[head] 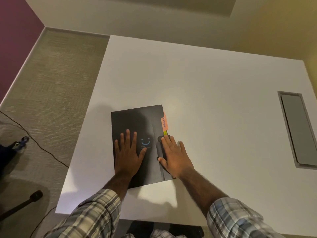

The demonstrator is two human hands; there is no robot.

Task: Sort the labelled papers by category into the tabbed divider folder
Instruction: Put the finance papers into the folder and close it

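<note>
Head view. The left hand [127, 152] lies palm-down on the front cover of the closed black divider folder [130, 121]. Its 4 fingers are straight and slightly spread, and its thumb is angled out toward a blue smiley mark [145, 143] printed on the cover. It presses flat and grasps nothing.

The right hand [173, 155] is likewise flat and released, laid over the folder's right edge. Its fingers are extended away from the person, and the palm partly overhangs onto the white table [205, 83]. Its index fingertip sits just below a yellow-green tab [165, 133], and its thumb rests on the cover beside a vertical fold line. Neither hand holds a paper.

The folder lies flat near the front-left part of the table, directly before the person. Its long axis runs from near to far, with the far end tipped slightly leftward. Its tabbed edge faces right. There, 2 tabs project: an orange tab [164, 122] handwritten "Sports", reading along the edge, and the yellow-green tab just nearer, whose label is hidden.

Both forearms emerge from rolled plaid sleeves [96, 210]. A grey recessed panel [297, 129] is set into the table at far right, well apart from the folder. A dark cable [42, 148] crosses the carpet [56, 74] at left.
</note>
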